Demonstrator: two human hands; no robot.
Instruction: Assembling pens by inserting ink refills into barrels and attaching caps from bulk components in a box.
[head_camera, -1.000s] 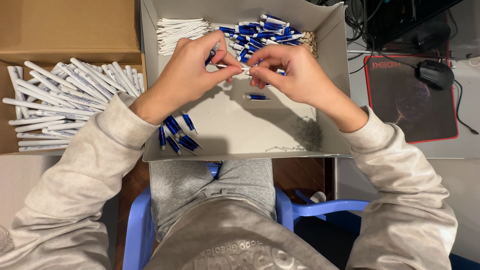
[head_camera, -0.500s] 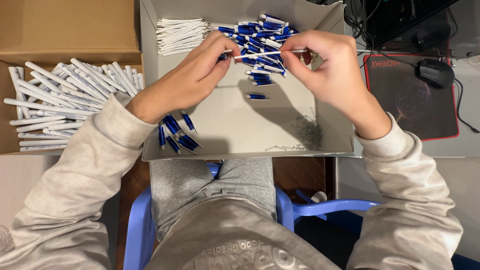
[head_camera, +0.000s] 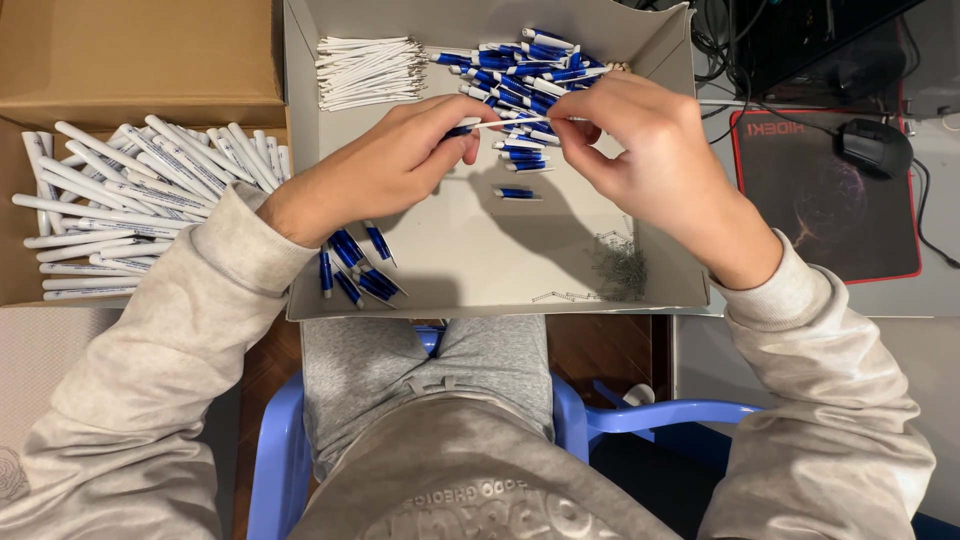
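Centre of frame, above the grey tray (head_camera: 450, 260): left hand (head_camera: 390, 165) curled, fingertips pinching a blue pen part (head_camera: 458, 130). Right hand (head_camera: 645, 150) curled likewise, thumb and forefinger nipping the far end of a thin white refill (head_camera: 520, 122) that spans between both hands. Pile of blue parts (head_camera: 530, 60) at top centre. Bundle of white refills (head_camera: 365, 70) upper left in the tray. Springs (head_camera: 620, 265) lower right. White pens (head_camera: 130, 190) in the cardboard box (head_camera: 130, 60), left edge.

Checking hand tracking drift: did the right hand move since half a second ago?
Yes. The right hand has swung back left and down from the tray's top-right corner, toward the left hand.
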